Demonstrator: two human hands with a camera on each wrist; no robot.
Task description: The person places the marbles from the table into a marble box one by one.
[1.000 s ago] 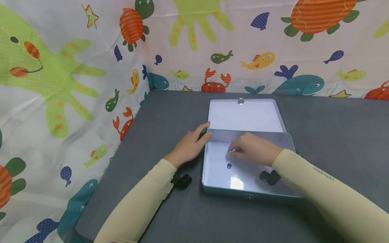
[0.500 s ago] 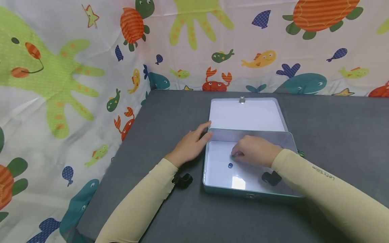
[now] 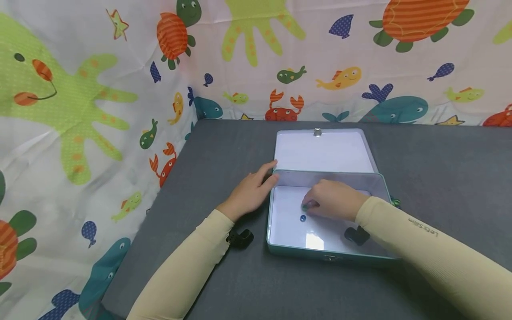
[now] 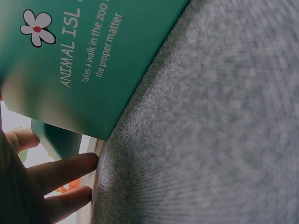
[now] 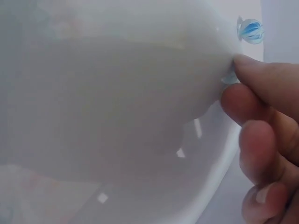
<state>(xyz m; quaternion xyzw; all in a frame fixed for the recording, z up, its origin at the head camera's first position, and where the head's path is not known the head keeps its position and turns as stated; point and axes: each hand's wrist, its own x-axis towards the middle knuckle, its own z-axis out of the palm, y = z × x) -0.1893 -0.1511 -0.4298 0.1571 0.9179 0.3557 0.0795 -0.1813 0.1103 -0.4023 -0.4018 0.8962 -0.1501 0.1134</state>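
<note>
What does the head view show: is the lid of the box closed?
No, the lid lies opened out behind the box, whose inside shows.

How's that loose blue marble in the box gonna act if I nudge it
The blue marble will probably roll readily: it looks round, and the box beneath is shiny. Its glassy look suggests it may feel slippery. The box's raised walls would likely contain it.
</note>
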